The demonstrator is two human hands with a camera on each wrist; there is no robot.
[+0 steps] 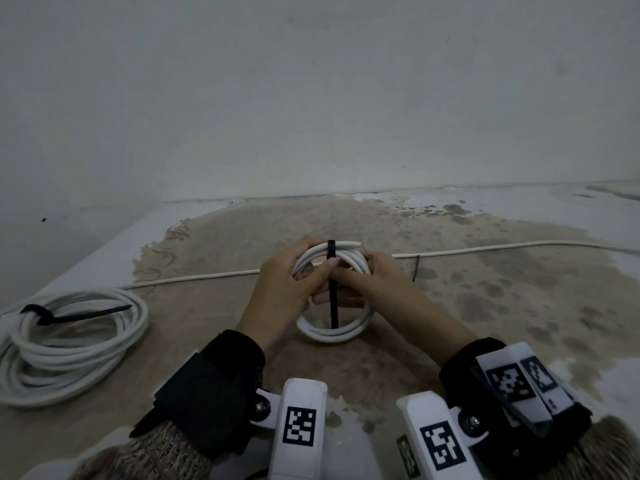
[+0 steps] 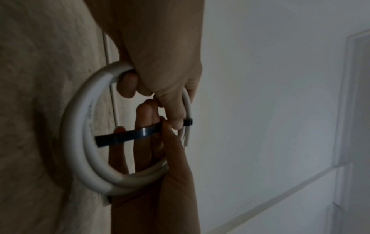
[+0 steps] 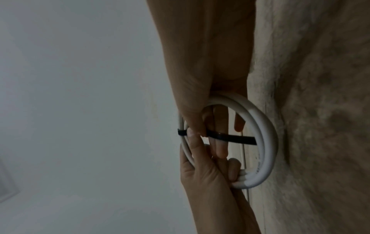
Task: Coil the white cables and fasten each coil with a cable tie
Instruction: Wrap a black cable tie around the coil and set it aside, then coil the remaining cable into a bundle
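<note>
A small white cable coil (image 1: 332, 336) stands upright at the middle of the worn surface, held between both hands. A black cable tie (image 1: 334, 306) loops over the coil's top, and its tail runs down across the opening. My left hand (image 1: 284, 289) grips the coil's left side, with its thumb by the tie's head. My right hand (image 1: 384, 285) reaches through the coil and pinches the tie's strap. The left wrist view shows the coil (image 2: 80, 126) and the tie (image 2: 128, 136). In the right wrist view the tie (image 3: 230, 138) crosses the coil (image 3: 266, 134).
A larger white coil (image 1: 69, 344) lies at the left, bound by a black tie (image 1: 52, 315) with a long tail. A thin loose white cable (image 1: 485, 249) stretches across the surface behind the hands. A pale wall (image 1: 311, 98) rises at the back.
</note>
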